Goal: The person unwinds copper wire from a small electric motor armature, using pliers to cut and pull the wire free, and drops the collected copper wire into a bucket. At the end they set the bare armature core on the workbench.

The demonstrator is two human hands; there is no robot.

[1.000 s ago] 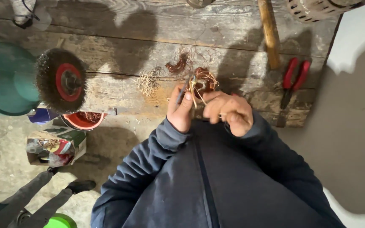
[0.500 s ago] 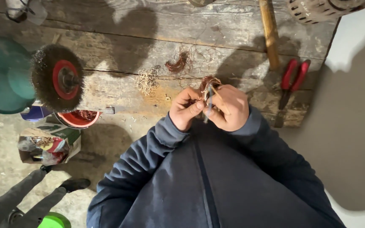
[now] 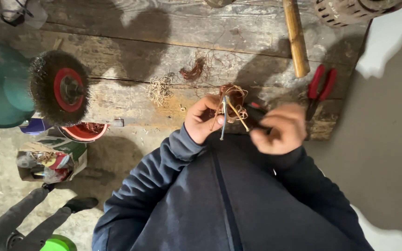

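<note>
The hands have drawn apart since the earlier frame. Beyond them lies the weathered wooden plank bench [image 3: 173,56]. The left hand [image 3: 204,119] pinches a tangled bundle of copper wire [image 3: 232,103] with pale strands hanging down; the right hand [image 3: 279,128], blurred, grips a dark tool [image 3: 256,114], red-handled pliers [image 3: 318,90] just beyond it

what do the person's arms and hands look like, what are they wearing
Both arms are in long dark navy sleeves of a soft, sweatshirt-like top with a zip running down the chest. The left sleeve ends in a ribbed cuff at the wrist; the right sleeve looks the same but is blurred. The left hand and right hand are bare: no gloves, rings or watch visible.
</note>
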